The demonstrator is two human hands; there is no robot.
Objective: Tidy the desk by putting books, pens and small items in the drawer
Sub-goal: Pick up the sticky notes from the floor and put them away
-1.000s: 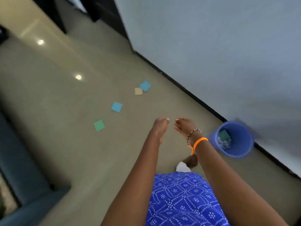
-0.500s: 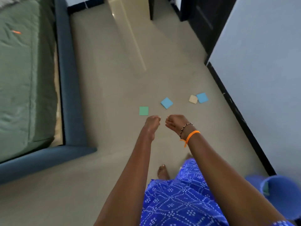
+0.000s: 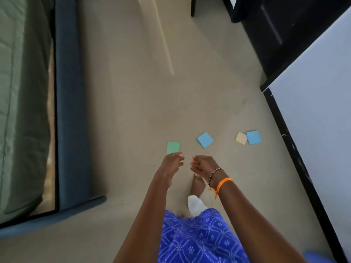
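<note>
Four small square pads lie scattered on the beige floor (image 3: 133,111) ahead of a person's outstretched hands. Nearest is a green pad (image 3: 173,147), just beyond the fingertips of the left hand (image 3: 171,164), its lower edge partly covered by them; whether the fingers touch it cannot be told. Farther out and to the right of that hand sits a light blue pad (image 3: 204,139), turned on a corner. Beyond the right hand (image 3: 204,166) and well to its right, a patterned cream pad (image 3: 241,138) lies against a second blue pad (image 3: 253,137), close to the dark skirting of a pale wall (image 3: 313,120).

Both hands hang loosely curled over the floor, close together but not touching, and neither shows anything in its grip. The right wrist carries a beaded bracelet (image 3: 215,174) and an orange band (image 3: 223,184). Below the hands, one bare foot (image 3: 197,184) shows, its heel hidden by white cloth and a blue patterned garment (image 3: 199,238).

Left of the left hand, a bed (image 3: 72,111) with a blue frame and green cover is cut off by the picture's edge. Dark furniture (image 3: 275,25) at the far right is too shadowed to identify. A blurred blue shape at the lower right corner is mostly out of view.
</note>
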